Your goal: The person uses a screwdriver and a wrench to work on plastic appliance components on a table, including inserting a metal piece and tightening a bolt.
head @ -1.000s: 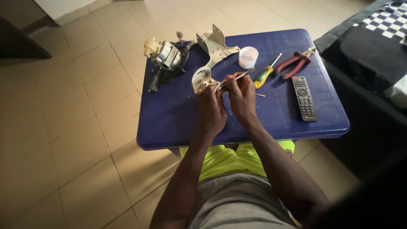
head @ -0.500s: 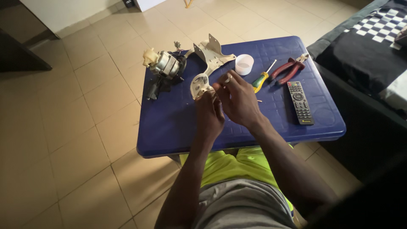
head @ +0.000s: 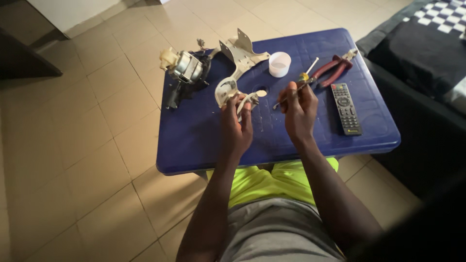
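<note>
Two hands at work over a blue plastic table. Far left: small electric motor, untouched. Next: cream bracket, long axis running away from the person, its near end at the left hand, whose fingers pinch a small pale part. Right hand is clenched round a thin metal tool, tip aimed left toward that part, just beside it. Beyond: white cup, screwdriver, red pliers, remote control.
</note>
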